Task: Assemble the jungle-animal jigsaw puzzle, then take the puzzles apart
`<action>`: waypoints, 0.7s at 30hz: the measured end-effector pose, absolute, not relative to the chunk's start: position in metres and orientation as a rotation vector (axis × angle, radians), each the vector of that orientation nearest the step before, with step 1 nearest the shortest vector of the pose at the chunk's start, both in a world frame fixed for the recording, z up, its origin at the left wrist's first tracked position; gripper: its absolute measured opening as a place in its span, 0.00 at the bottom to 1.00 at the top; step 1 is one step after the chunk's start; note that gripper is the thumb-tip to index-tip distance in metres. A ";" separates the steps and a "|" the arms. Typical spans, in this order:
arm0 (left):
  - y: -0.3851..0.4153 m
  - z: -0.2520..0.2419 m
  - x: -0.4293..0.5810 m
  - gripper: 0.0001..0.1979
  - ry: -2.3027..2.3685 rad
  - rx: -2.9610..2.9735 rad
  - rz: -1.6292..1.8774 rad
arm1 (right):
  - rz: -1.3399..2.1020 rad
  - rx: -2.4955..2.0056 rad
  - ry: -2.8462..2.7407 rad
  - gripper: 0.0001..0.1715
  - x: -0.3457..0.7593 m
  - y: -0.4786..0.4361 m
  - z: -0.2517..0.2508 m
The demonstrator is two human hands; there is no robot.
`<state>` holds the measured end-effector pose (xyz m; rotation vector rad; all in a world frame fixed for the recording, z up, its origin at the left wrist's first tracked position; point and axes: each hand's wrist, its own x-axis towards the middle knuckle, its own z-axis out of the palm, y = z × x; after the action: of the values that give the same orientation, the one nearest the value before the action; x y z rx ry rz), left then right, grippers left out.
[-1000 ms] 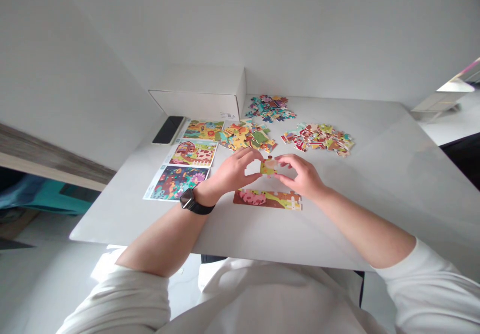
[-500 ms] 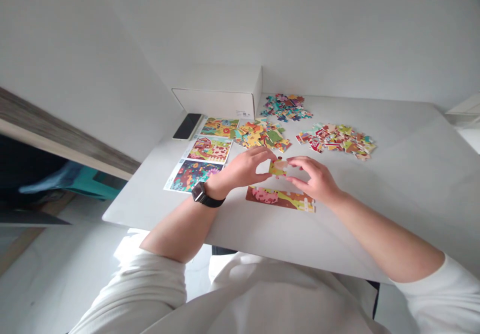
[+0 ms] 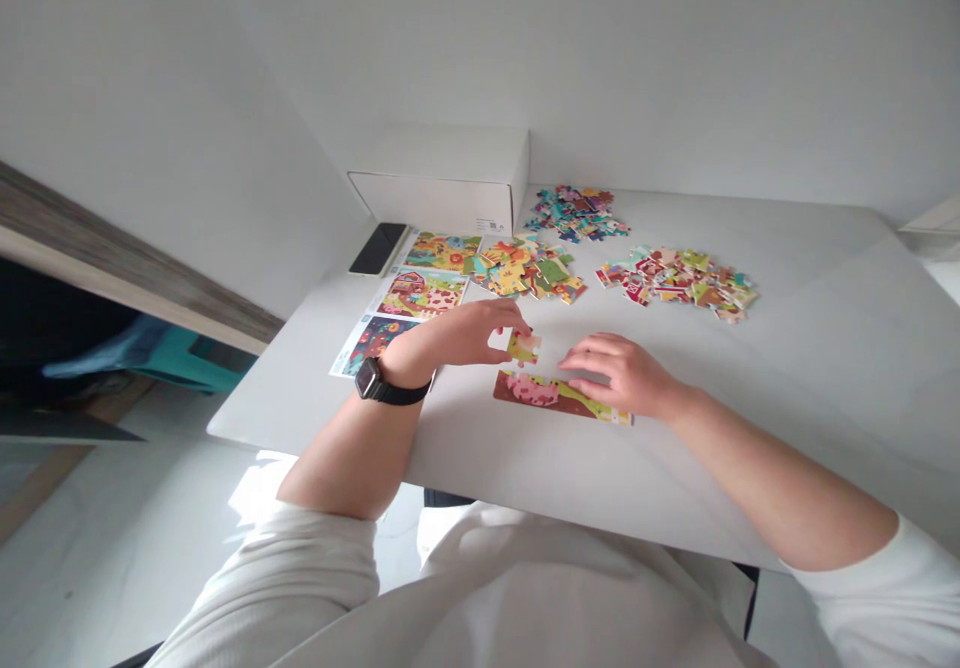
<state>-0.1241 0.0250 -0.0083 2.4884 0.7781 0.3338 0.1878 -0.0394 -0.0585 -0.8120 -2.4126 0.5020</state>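
Observation:
Between the thumb and fingers of my left hand (image 3: 480, 332) is a yellow-green puzzle piece (image 3: 523, 347), held just above the joined strip. That joined puzzle strip (image 3: 551, 400) lies flat near the table's front, brown with a pink animal at its left and green toward the right. My right hand (image 3: 616, 376) hovers at the strip's upper right, its fingers apart and holding nothing; it covers part of the strip's edge. A black watch is on my left wrist.
Loose puzzle pieces form a red-and-green pile (image 3: 686, 283), a yellow-green pile (image 3: 529, 268) and a teal-purple pile (image 3: 576, 213). Picture sheet (image 3: 420, 293), black phone (image 3: 379, 248) and white box (image 3: 435, 203) stand or lie at the back left.
My left hand has carried the puzzle piece to the left. My right hand has come away from the piece and moved lower, over the strip's right part.

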 end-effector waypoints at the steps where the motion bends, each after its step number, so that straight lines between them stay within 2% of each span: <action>1: 0.025 -0.009 -0.124 0.17 0.777 2.480 0.331 | 0.497 -0.781 -2.449 0.12 0.187 -0.040 -0.059; 10: 0.025 -0.015 -0.127 0.24 0.781 2.518 0.185 | 0.497 -0.690 -2.620 0.18 0.184 -0.047 -0.059; 15: 0.027 -0.020 -0.126 0.24 0.777 2.520 0.185 | 0.503 -0.700 -2.656 0.17 0.184 -0.047 -0.060; 21: 0.027 -0.015 -0.123 0.24 0.789 2.551 0.006 | 0.512 -0.699 -2.662 0.16 0.183 -0.046 -0.061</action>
<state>-0.1234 0.0267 -0.0151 2.5512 0.7889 0.0064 0.1834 -0.0465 -0.0606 -0.6993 -2.6623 0.5122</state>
